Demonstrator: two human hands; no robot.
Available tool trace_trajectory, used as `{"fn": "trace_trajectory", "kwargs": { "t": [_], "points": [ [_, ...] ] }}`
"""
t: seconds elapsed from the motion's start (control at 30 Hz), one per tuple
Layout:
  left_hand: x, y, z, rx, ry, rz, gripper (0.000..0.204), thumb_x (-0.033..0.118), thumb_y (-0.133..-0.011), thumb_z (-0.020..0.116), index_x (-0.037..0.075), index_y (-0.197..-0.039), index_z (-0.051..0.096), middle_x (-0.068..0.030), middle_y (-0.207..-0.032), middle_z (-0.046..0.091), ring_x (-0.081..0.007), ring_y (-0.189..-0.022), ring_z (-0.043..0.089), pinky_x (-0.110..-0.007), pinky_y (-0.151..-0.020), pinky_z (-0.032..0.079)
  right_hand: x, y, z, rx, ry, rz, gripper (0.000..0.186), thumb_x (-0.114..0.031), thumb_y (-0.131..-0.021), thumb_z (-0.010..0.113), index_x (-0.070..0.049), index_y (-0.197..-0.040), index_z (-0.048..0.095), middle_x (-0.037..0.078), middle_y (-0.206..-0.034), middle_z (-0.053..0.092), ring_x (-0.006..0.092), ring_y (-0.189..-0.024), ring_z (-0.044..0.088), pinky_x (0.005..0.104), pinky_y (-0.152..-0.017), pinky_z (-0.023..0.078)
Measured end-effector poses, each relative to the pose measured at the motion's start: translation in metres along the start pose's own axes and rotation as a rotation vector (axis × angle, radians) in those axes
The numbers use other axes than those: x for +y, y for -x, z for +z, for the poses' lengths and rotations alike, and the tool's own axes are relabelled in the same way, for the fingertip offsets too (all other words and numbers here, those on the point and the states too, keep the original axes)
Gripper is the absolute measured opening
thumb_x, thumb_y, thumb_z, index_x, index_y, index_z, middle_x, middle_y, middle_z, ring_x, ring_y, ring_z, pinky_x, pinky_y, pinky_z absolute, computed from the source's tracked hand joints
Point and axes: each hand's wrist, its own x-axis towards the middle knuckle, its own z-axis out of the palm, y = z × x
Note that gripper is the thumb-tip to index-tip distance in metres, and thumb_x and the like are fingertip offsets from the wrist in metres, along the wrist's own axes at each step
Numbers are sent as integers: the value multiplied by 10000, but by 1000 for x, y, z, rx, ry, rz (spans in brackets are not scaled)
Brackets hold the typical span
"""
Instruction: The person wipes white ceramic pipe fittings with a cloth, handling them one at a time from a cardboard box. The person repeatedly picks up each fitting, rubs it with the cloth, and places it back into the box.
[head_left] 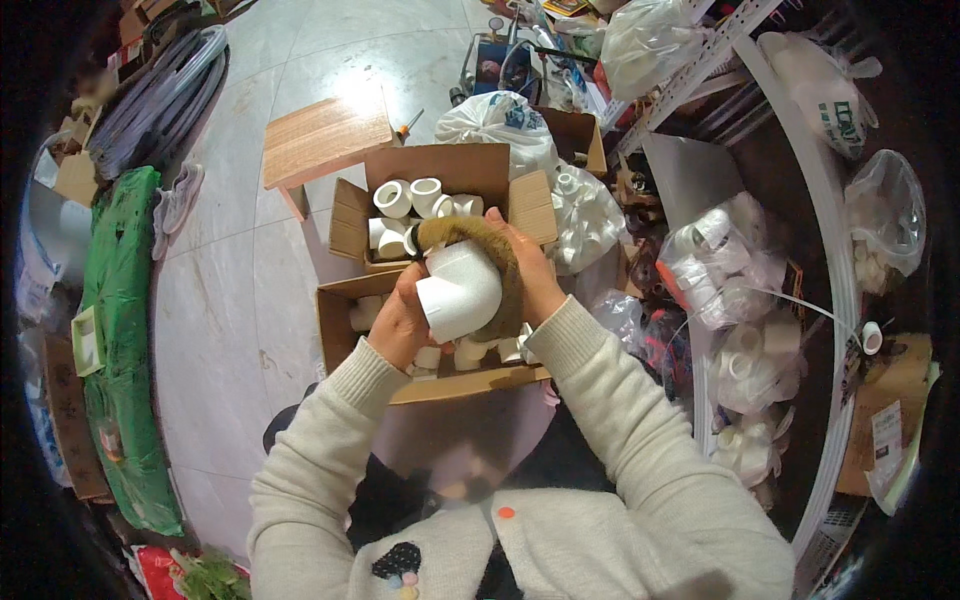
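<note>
A large white plastic pipe elbow [462, 292] is held over two cardboard boxes, its one mouth facing down and to the left. My left hand [401, 318] is closed round its left side. Against its upper and right side lies a fuzzy olive-brown cloth [497, 250], gripped by my right hand [532, 277]; the cloth hides part of the elbow. Beneath my hands, the nearer cardboard box [465, 387] holds several white fittings, partly covered by the elbow. The farther cardboard box [437, 166] also contains white pipe fittings [391, 198].
A wooden stool [325, 140] stands beyond the boxes, on the left. White plastic bags [497, 128] sit behind and right of them. Shelving [795, 150] with bagged fittings [715, 255] lines the right. A long green-wrapped bundle [125, 340] and coiled pipe [165, 100] lie at the left.
</note>
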Motion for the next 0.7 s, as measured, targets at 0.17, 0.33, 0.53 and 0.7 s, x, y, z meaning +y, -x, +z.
{"fn": "trace_trajectory", "kwargs": {
  "t": [0.17, 0.33, 0.53, 0.7],
  "points": [
    [-7, -2, 8, 116, 19, 117, 754, 603, -787, 315, 69, -1308, 210, -80, -1059, 508, -136, -799, 579, -244, -501, 504, 14, -1, -6, 16, -244, 109, 359, -368, -884, 395, -46, -942, 543, 47, -825, 587, 145, -724, 565, 280, -632, 469],
    [-8, -5, 8, 185, 1, 131, 507, 261, -892, 425, 116, -1327, 211, -73, -1034, 527, -98, -675, 562, -223, -446, 464, 10, 4, 3, 22, -398, 189, 347, -325, -876, 335, -49, -924, 540, 52, -815, 582, 161, -712, 557, 292, -648, 463],
    [9, -9, 8, 366, 145, 3, 425, 101, -842, 480, 121, -1234, 316, -56, -799, 594, -92, -467, 517, -202, -369, 415, -10, -2, -20, -91, -579, -37, 308, -323, -854, 364, -61, -897, 522, 49, -782, 560, 156, -661, 525, 296, -631, 456],
    [-6, -13, 1, 344, 161, -209, 261, 140, -846, 481, 118, -1098, 420, -38, -739, 583, -93, -459, 498, -206, -368, 378, 7, 16, -4, -68, 174, -349, 424, -362, -893, 319, -51, -1154, 441, 92, -1123, 495, 224, -1051, 474, 364, -913, 365]
  ]
}}
